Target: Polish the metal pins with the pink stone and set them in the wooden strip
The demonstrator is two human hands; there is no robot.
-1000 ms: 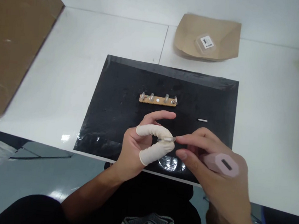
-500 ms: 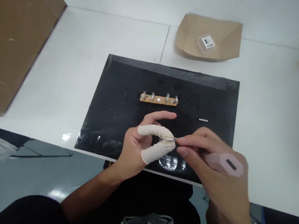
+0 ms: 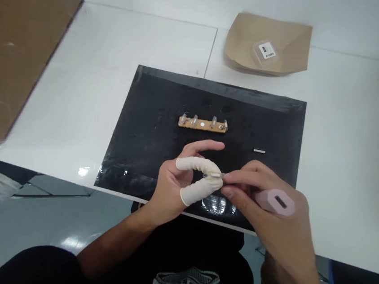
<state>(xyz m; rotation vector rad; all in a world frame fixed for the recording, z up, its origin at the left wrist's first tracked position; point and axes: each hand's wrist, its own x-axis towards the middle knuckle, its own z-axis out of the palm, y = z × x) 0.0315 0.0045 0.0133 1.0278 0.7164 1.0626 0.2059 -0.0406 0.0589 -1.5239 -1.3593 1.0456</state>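
My left hand [image 3: 171,186] has white rubber finger cots [image 3: 201,193] on thumb and index finger. Those two fingertips pinch a small clear and silvery piece [image 3: 216,175], partly hidden between them. From the right, my right hand [image 3: 277,221] is closed round a pale pink tool handle [image 3: 276,201] with a dark slot in its angular end. Its fingertips meet the small piece and the cots; the working end of the tool cannot be made out. Beyond the hands lies a narrow orange-brown strip [image 3: 207,125] bearing several small clear upright parts.
A glossy black mat [image 3: 153,97] covers the middle of the white table [image 3: 90,82]. On it, right of the strip, lies a short white rod [image 3: 259,151]. A brown paper tray [image 3: 239,34] at the back holds a clear labelled box [image 3: 265,51]. Brown boards [image 3: 19,52] flank the table.
The pink handle has turned slightly and shifted left with my right hand, closer to my left fingertips. My left hand keeps its pinch. The view has shifted a little.
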